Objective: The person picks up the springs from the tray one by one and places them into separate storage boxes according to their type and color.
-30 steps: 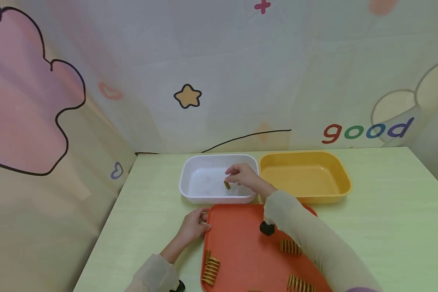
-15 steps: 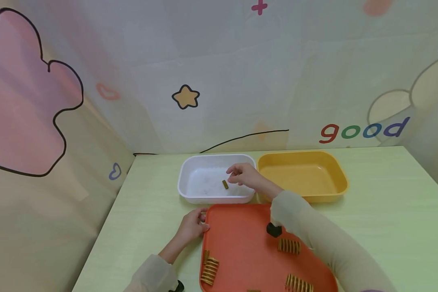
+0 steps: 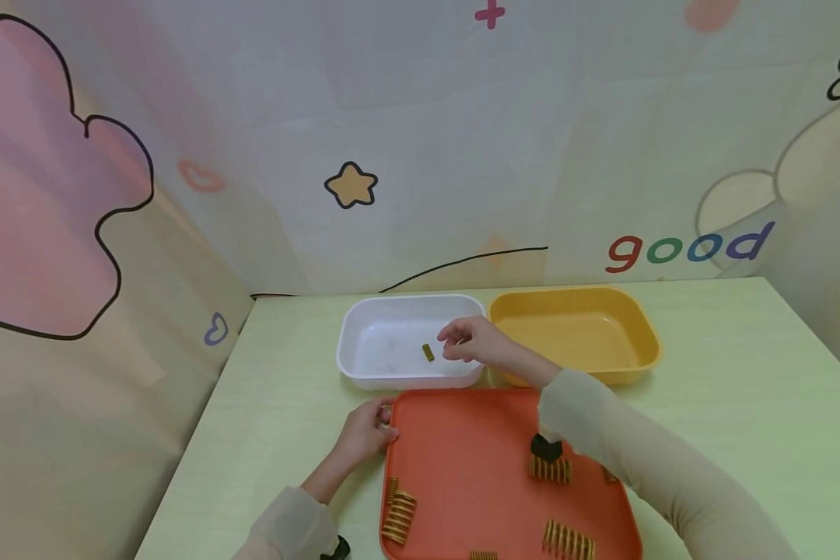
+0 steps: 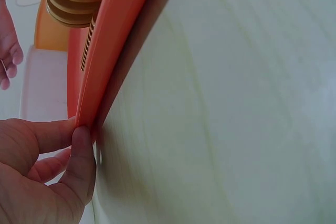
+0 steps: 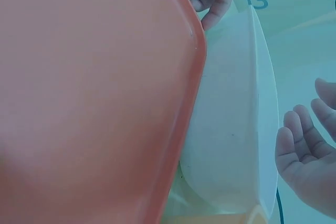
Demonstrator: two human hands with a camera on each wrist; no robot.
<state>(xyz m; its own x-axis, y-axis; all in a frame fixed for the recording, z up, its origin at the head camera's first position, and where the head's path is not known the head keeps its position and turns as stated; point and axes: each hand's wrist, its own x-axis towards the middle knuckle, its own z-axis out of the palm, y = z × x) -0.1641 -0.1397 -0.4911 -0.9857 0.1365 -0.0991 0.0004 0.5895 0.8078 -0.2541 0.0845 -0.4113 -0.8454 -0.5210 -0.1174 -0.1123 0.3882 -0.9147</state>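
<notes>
In the head view my left hand point(image 3: 360, 434) grips the left rim of a red tray point(image 3: 462, 459); the left wrist view shows its thumb and fingers point(image 4: 81, 153) pinching that rim. My right hand point(image 3: 477, 342) hovers over the right side of a white tub point(image 3: 381, 346), fingers loosely bent and parted, holding nothing. Beside its fingertips, a small brass-coloured coil spring point(image 3: 428, 352) lies on the tub's floor. On the red tray are several brass-coloured springs, among them a large one point(image 3: 399, 519) at the left, another point(image 3: 568, 540) near the front and one point(image 3: 550, 471) partly behind my right wrist strap.
A yellow tub point(image 3: 574, 334) stands right beside the white one, both behind the red tray. Smaller springs lie at the tray's edges, one point(image 3: 393, 490) at the left. The pale green table point(image 3: 728, 389) ends at a printed wall cloth point(image 3: 448, 155).
The small spring has left my right fingers and lies in the white tub. My right hand has drawn back a little to the right. The left hand keeps its grip on the tray.
</notes>
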